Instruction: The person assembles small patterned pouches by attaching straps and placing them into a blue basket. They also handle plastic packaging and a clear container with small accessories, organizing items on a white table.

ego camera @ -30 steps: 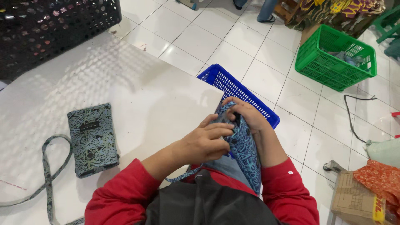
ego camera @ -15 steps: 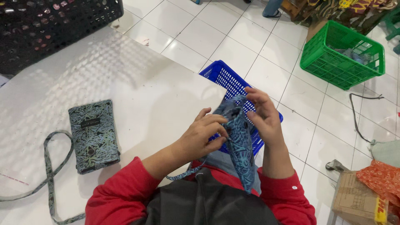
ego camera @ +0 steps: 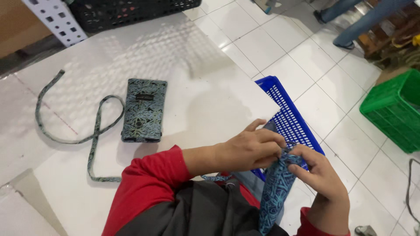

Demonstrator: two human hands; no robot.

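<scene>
Both my hands hold a blue patterned fabric pouch (ego camera: pixel 274 192) in front of my chest. My left hand (ego camera: pixel 249 148) pinches its top edge from the left, and my right hand (ego camera: pixel 317 172) grips the same edge from the right. A thin fabric strap (ego camera: pixel 216 178) hangs from the pouch under my left wrist. A second, finished pouch (ego camera: pixel 144 109) in dark blue-green pattern lies flat on the white table (ego camera: pixel 205 74), with its long strap (ego camera: pixel 70 131) looped out to the left.
A blue plastic basket (ego camera: pixel 291 118) sits at the table's right edge below my hands. A black crate (ego camera: pixel 127 11) stands at the table's far end. A green crate (ego camera: pixel 393 109) is on the tiled floor at right, and another person's legs (ego camera: pixel 354 22) are beyond it.
The camera has swung left and closer, so the flat pouch and its strap are more central. My hands have shifted lower and to the right, still working the pouch's top edge.
</scene>
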